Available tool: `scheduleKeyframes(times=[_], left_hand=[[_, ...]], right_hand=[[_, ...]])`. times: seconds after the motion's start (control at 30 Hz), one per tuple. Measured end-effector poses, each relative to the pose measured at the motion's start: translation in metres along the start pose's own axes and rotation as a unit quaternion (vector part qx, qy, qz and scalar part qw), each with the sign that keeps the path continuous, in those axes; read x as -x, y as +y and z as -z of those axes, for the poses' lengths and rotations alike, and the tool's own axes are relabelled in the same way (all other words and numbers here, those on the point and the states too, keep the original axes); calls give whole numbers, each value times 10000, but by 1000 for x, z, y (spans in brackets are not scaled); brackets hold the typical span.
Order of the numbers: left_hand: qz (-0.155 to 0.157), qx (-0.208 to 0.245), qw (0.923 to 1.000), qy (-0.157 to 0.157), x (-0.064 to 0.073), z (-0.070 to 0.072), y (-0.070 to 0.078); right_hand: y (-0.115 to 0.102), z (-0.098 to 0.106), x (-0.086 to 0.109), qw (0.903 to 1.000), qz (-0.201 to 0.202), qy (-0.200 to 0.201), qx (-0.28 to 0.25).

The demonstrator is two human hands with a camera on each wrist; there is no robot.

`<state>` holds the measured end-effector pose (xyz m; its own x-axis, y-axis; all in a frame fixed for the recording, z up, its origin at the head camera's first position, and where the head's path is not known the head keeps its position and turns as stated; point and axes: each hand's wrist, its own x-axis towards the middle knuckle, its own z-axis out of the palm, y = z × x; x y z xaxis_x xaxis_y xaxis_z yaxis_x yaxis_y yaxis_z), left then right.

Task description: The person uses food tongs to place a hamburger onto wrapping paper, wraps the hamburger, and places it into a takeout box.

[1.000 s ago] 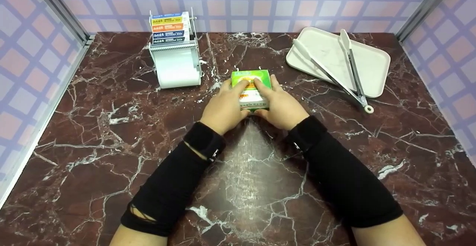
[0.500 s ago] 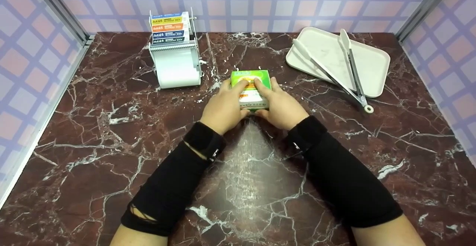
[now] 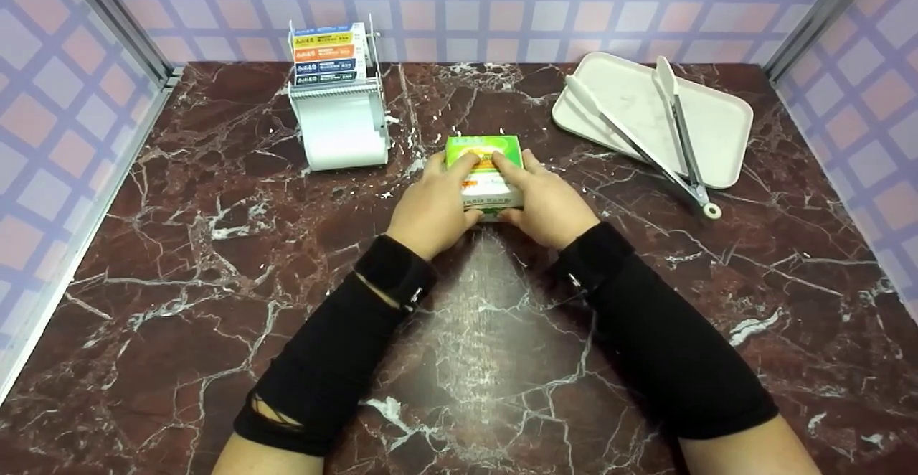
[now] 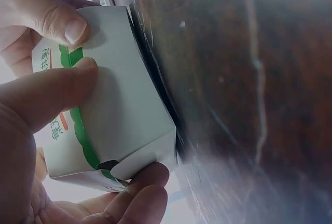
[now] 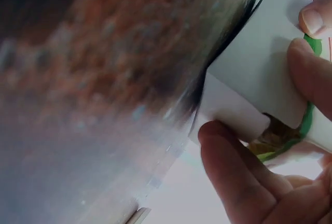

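A small green and white cardboard box (image 3: 495, 186) with orange print sits on the marbled table, held between both hands. My left hand (image 3: 430, 209) grips its left side, with the thumb low on the near face and a finger over the top. On the right side my right hand (image 3: 552, 206) grips it in the same way. In the left wrist view the box's plain white flap (image 4: 127, 86) faces the camera, with both thumbs pressing near its green scalloped edge. The right wrist view shows a smaller side flap (image 5: 228, 107) with a fingertip on it and a dark gap behind it.
At the back left stands a metal dispenser rack (image 3: 341, 130) with a white roll and several coloured boxes (image 3: 323, 55). A cream tray (image 3: 728, 127) lies at the back right, with open tongs (image 3: 685, 141) across it. White scraps (image 3: 385, 194) dot the table.
Both hands keep hold of the box in nearly the same spot. The box's near edge and the right thumb have shifted very slightly toward me and to the right.
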<state>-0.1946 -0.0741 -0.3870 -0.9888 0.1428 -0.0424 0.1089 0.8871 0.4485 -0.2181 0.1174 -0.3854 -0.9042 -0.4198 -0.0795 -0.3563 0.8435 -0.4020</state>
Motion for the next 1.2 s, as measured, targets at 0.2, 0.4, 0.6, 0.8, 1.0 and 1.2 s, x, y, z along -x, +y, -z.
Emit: scheduleKeyframes(times=[0.2,0.4,0.6,0.8,1.0,1.2], left_hand=[[-39,-67,10000,51,0,0,0],[-63,-53,9999,112,0,-1,0],[-54,-122,9998,132,1,-1,0],[-90,-123,9998,124,1,-1,-1],[-173,18,9998,59,0,0,-5],[-124,262,9994,-183,-1,3,-11]], right_hand=[[2,2,1,9999,34,-133,-70],[1,0,0,9999,25,72,-149],[2,0,-1,9998,77,95,-160],[3,1,0,9999,81,-32,-143],[3,1,-1,9999,38,-68,-125],[7,6,2,9997,55,-235,-82]])
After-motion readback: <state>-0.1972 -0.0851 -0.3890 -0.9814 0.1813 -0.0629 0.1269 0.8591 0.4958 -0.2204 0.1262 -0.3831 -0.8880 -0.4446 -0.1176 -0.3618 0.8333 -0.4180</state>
